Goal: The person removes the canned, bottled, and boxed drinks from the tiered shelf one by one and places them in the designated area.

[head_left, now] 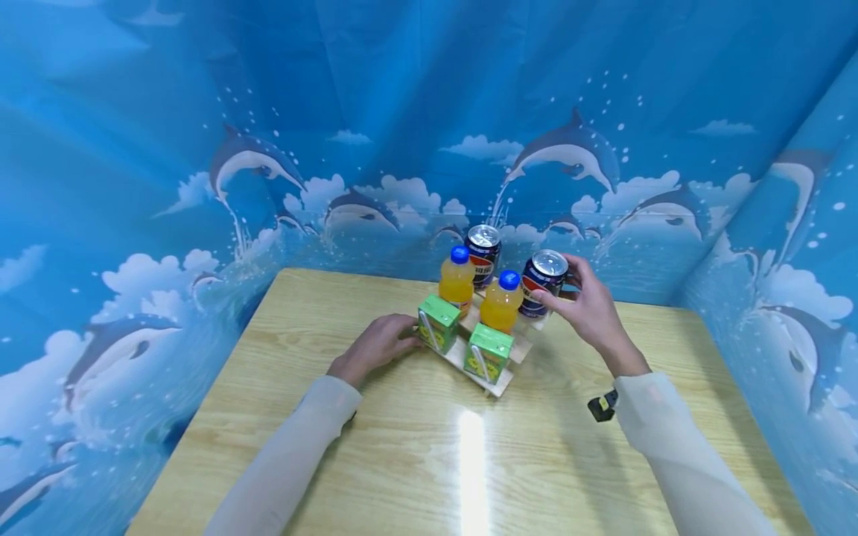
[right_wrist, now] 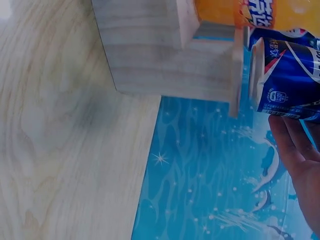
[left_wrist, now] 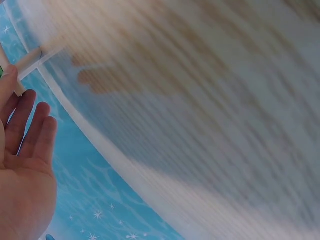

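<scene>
- Pale wood-grain counter, with a bright streak of light reflected near its front.
- Blue cloth printed with leaping dolphins and clouds hangs behind the counter and along both sides.
- A stepped wooden rack stands at an angle toward the back of the counter: two green juice boxes on the lowest step, two orange drink bottles on the middle one, the left can at the top.
- The right can is upright at the top step's right end; I can't tell whether its base touches the wood.
- The right hand holds that can, thumb across the front, fingers round the far side.
- The left hand is at the rack's left end, beside the left juice box; three fingers lie nearly straight, slightly apart, but whether thumb and forefinger pinch the wood I can't tell.
</scene>
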`<state>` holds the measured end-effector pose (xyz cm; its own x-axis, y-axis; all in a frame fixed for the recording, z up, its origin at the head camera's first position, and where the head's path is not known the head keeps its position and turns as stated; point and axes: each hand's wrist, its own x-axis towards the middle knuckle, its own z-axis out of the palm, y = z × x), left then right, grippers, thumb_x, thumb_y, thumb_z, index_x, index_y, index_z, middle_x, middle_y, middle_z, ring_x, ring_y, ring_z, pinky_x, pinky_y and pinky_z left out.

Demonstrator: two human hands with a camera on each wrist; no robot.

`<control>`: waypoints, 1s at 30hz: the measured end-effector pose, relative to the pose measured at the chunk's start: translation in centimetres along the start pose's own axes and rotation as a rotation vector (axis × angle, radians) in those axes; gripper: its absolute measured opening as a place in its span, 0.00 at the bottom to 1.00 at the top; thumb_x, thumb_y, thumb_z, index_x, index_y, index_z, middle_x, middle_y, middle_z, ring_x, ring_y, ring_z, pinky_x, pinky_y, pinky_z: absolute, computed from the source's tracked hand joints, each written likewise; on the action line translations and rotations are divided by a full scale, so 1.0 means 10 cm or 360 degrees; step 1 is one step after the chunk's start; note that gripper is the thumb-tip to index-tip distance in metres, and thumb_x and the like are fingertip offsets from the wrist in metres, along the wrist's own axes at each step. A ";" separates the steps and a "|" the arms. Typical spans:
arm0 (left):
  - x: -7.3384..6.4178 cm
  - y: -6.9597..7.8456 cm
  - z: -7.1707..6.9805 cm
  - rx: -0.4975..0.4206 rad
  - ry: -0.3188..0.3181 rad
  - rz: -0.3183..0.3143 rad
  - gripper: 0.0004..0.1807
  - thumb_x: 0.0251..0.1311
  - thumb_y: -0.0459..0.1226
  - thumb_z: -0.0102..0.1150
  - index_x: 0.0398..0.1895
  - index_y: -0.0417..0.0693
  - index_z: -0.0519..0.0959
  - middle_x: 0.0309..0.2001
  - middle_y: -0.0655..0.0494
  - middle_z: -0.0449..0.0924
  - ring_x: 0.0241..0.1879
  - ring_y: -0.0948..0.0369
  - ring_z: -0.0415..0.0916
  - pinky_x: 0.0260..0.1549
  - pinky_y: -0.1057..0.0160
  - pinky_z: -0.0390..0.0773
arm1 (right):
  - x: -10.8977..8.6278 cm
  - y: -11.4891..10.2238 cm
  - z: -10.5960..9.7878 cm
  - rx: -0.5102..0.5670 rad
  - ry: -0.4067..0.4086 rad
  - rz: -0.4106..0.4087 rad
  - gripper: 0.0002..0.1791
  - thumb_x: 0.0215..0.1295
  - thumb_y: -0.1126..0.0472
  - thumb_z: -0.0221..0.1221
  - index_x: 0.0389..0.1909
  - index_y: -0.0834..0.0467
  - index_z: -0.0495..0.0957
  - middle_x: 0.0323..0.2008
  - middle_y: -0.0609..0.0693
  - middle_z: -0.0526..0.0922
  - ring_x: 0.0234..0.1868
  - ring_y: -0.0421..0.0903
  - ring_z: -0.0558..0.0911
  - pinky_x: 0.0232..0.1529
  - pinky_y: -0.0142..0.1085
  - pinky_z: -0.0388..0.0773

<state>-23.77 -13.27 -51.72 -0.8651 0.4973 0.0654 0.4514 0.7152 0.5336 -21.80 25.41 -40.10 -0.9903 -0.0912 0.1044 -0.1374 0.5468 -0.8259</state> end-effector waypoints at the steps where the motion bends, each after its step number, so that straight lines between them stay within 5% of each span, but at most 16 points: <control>1: 0.00 0.00 0.00 -0.0001 0.0001 -0.0001 0.21 0.70 0.44 0.73 0.63 0.49 0.86 0.59 0.52 0.91 0.60 0.53 0.87 0.69 0.49 0.84 | 0.00 0.00 -0.02 0.0002 0.0006 -0.0004 0.53 0.71 0.40 0.72 0.86 0.54 0.54 0.78 0.64 0.70 0.76 0.65 0.73 0.73 0.65 0.78; 11: -0.01 0.01 -0.01 -0.0012 0.0011 -0.0010 0.20 0.70 0.43 0.73 0.62 0.49 0.87 0.57 0.52 0.92 0.59 0.52 0.88 0.67 0.48 0.85 | -0.08 0.06 -0.22 -0.0073 0.0101 -0.0027 0.52 0.73 0.44 0.72 0.86 0.57 0.53 0.78 0.65 0.71 0.76 0.66 0.74 0.71 0.62 0.80; 21: -0.01 0.02 -0.01 -0.0001 -0.0002 -0.0016 0.20 0.71 0.43 0.73 0.62 0.49 0.87 0.57 0.52 0.91 0.60 0.52 0.87 0.69 0.48 0.84 | -0.17 0.24 -0.40 -0.0149 0.0242 0.0010 0.52 0.73 0.43 0.71 0.86 0.58 0.54 0.77 0.66 0.72 0.74 0.66 0.75 0.62 0.36 0.86; 30: 0.01 0.04 -0.01 -0.0010 -0.0011 -0.0015 0.21 0.71 0.43 0.73 0.63 0.49 0.86 0.58 0.51 0.91 0.60 0.52 0.87 0.68 0.48 0.84 | -0.25 0.50 -0.45 -0.0162 0.0292 0.0106 0.52 0.73 0.43 0.71 0.85 0.61 0.54 0.78 0.68 0.70 0.75 0.68 0.74 0.68 0.55 0.83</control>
<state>-23.67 -12.99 -51.45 -0.8678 0.4940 0.0542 0.4417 0.7168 0.5395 -20.07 32.10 -42.06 -0.9828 0.0955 0.1582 -0.0636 0.6289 -0.7749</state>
